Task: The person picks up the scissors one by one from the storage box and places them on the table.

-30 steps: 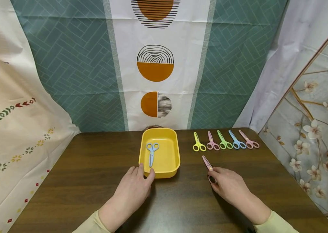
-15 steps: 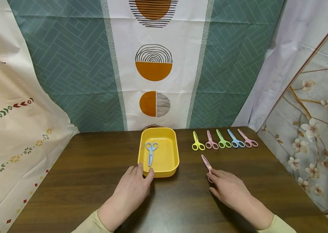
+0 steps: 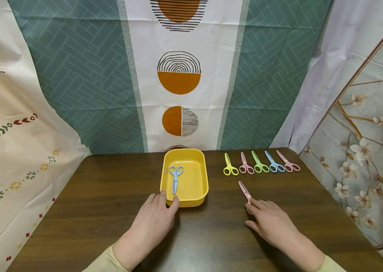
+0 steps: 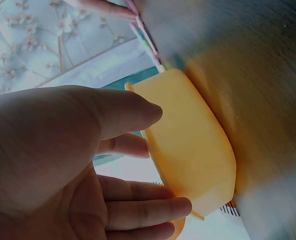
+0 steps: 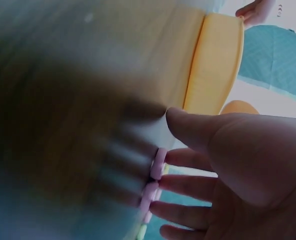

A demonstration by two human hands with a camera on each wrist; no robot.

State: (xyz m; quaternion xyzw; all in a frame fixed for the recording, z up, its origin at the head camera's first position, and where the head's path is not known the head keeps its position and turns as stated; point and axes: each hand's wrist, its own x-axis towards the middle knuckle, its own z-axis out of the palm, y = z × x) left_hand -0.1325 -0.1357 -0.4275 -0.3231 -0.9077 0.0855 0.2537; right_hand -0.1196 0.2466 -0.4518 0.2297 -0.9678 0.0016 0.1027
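Note:
In the head view, my left hand (image 3: 154, 219) rests at the near left corner of a yellow tray (image 3: 206, 173), with straight fingers and thumb touching its rim and wall. Inside the tray lies a pair of blue scissors (image 3: 176, 177), handles toward the back. On the table to the right, my right hand (image 3: 273, 223) touches a pair of pink scissors (image 3: 244, 190) with extended fingertips. The thumb (image 5: 185, 122) stays apart from them in the right wrist view. Those fingers partly cover the scissors' handles in the head view. The blades point toward the back left.
Along the back right of the brown table (image 3: 116, 189) lies a row of scissors: yellow (image 3: 227, 162), pink (image 3: 245, 164), green (image 3: 258, 162), blue (image 3: 273, 162) and another pink pair (image 3: 287, 162). Patterned cloths (image 3: 103, 75) hang behind and at both sides.
My right thumb has come away from the pink scissors, and the fingers have straightened over the handles. Those scissors have shifted slightly right. My left hand stays at the tray.

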